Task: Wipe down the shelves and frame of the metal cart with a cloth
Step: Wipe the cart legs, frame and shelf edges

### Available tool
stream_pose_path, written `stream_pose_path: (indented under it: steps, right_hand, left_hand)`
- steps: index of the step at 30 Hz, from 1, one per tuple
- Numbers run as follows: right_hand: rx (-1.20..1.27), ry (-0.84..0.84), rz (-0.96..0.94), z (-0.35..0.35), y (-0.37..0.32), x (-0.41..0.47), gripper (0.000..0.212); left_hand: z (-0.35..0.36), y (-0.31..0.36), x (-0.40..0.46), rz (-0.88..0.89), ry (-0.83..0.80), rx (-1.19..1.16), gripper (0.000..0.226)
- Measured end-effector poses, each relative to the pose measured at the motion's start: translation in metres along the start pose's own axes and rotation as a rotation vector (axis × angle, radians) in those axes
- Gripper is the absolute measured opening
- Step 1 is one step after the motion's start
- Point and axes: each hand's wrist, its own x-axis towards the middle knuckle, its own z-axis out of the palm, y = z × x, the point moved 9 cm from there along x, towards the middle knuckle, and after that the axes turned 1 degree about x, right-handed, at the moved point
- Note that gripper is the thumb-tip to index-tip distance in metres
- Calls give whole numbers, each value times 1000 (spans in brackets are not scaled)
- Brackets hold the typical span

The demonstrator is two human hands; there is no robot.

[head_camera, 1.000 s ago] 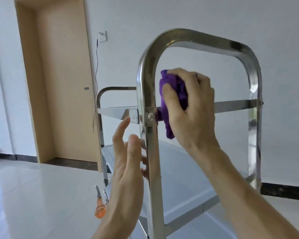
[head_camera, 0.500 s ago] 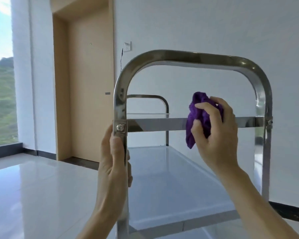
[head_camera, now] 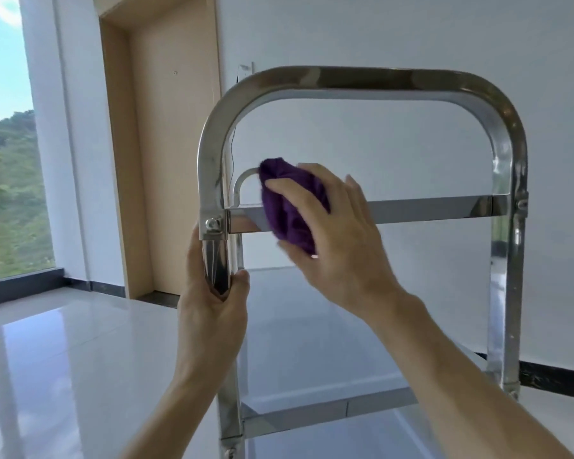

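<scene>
Both hands are on the cart [head_camera: 507,260], which fills the view from 12 o'clock down to 6. Left hand [head_camera: 212,306], at about 7 o'clock from the centre, is wrapped firmly around the near left post [head_camera: 216,270] just under its bolt [head_camera: 212,223], steadying the frame. Right hand [head_camera: 338,240], near the centre, is closed around a bunched purple cloth [head_camera: 287,207] and presses it against the top crossbar [head_camera: 428,210], close to the bar's left end at 9 o'clock. A grey shelf [head_camera: 312,342] lies below, toward 6 o'clock.

By my reading the frame is being wiped, with the crossbar as the current stretch. Next comes a steady drag of the cloth along the bar toward 3 o'clock, keeping pressure even while the left hand holds the cart from rolling. Shelves look still to do, though I cannot tell for sure
</scene>
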Motion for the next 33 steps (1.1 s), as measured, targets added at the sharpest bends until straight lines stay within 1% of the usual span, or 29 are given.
stream_pose_path:
  steps: [2, 5, 8, 11, 15, 18, 20, 23, 25, 27, 29, 33]
  right_hand:
    - [-20, 30, 71, -19, 39, -11, 71]
    - [-19, 40, 249, -45, 98, -30, 82]
    - [8, 44, 332, -53, 119, -40, 88]
    - [16, 73, 334, -43, 102, -32, 84]
    - [-55, 76, 220, -22, 58, -14, 64]
    - [-67, 36, 149, -20, 53, -13, 57]
    - [-78, 32, 176, -29, 70, -19, 54]
    - [-67, 97, 276, -54, 108, -32, 49]
    - [-39, 117, 351, -62, 126, -39, 48]
    - [-24, 177, 406, -63, 126, -41, 47]
    - [-14, 213, 417, -53, 108, -36, 46]
    - [-20, 65, 269, -17, 54, -23, 54]
  left_hand:
    - [-4, -4, 3, 1, 11, 32, 79]
    - [-8, -9, 7, 7, 10, 48, 87]
    - [-7, -11, 9, -13, -29, 36, 90]
    - [-7, -13, 9, -47, -27, 41, 89]
    - [-13, -20, 12, -32, -5, 47, 83]
    - [-22, -28, 15, -55, 18, 98, 79]
    - [-27, -29, 17, -70, 25, 134, 79]
    - [-31, -27, 19, -61, 46, 193, 79]
    - [-29, -27, 20, -69, 37, 190, 81]
    - [-25, -28, 20, -68, 23, 162, 81]
    - [-23, -27, 19, -57, 14, 149, 81]
    - [-23, -24, 18, -47, -20, 98, 78]
